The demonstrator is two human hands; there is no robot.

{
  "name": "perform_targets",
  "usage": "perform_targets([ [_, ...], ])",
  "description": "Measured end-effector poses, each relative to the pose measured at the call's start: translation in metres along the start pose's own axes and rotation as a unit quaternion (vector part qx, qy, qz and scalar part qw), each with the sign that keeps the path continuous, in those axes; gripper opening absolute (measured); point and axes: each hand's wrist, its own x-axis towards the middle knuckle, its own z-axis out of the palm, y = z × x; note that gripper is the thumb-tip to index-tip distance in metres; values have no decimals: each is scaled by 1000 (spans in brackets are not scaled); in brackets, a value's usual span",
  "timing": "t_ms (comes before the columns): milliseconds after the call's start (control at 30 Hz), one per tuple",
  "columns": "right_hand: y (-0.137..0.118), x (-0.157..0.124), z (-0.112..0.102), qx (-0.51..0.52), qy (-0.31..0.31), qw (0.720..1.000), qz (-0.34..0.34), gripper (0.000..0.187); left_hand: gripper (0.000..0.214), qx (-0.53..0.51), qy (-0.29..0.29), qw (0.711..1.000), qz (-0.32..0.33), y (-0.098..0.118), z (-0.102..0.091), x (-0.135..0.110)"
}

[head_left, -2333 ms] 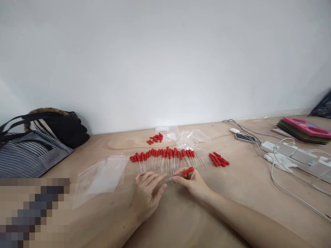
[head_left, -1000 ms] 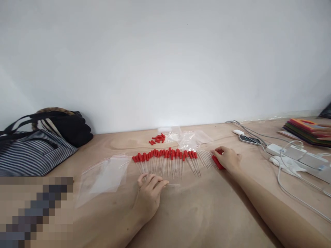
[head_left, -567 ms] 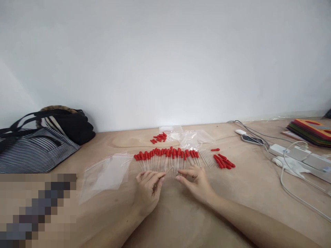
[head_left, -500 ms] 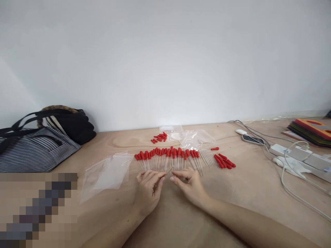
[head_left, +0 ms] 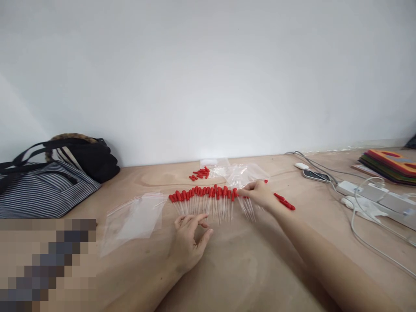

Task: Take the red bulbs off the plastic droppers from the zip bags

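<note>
A long row of clear droppers with red bulbs (head_left: 195, 191) lies side by side on the table, thin tips pointing toward me. My right hand (head_left: 257, 193) is over the row's right end, its fingertips pinched at the red bulb of one dropper (head_left: 235, 191). It covers part of the bulbs and tubes there. Just in front of the row, my left hand (head_left: 191, 240) is open, thumb and fingers apart with nothing between them. Loose red bulbs (head_left: 285, 203) lie right of my right wrist, partly hidden by the arm.
A clear zip bag (head_left: 136, 216) lies left of the row. Behind it are small red bulbs (head_left: 200, 173) and a crumpled clear bag (head_left: 245, 173). A striped bag (head_left: 58, 186) stands far left. Rightward are a phone-like device (head_left: 316, 175), power strips (head_left: 373, 195), cables and coloured boards (head_left: 390, 164).
My right hand has moved from beside my left hand out to the right end of the row. The thin rod between my hands is gone from there, and my left fingers have spread.
</note>
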Motion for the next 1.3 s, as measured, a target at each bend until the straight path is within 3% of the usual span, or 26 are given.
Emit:
perform_targets([
  [100, 22, 25, -34, -167, 16, 984, 64, 28, 15, -4, -13, 1000, 14, 3, -1, 2],
  [200, 39, 34, -41, -222, 17, 971, 87, 34, 10, -8, -10, 1000, 19, 5, -2, 3],
  [467, 46, 41, -25, -271, 37, 957, 98, 35, 8, -27, 8, 999, 16, 6, -3, 3],
  [700, 70, 63, -60, -300, 80, 947, 77, 26, 9, -35, 14, 999, 18, 8, -2, 4],
  [933, 89, 77, -73, -344, 16, 938, 34, 22, 11, -38, 15, 999, 21, 10, -4, 5],
  [1133, 90, 74, -78, -345, -13, 938, 28, 15, 11, -44, 8, 999, 23, 10, -4, 5],
  [1300, 88, 55, -87, -329, -11, 942, 58, 16, 12, -41, 7, 999, 23, 10, -4, 5],
])
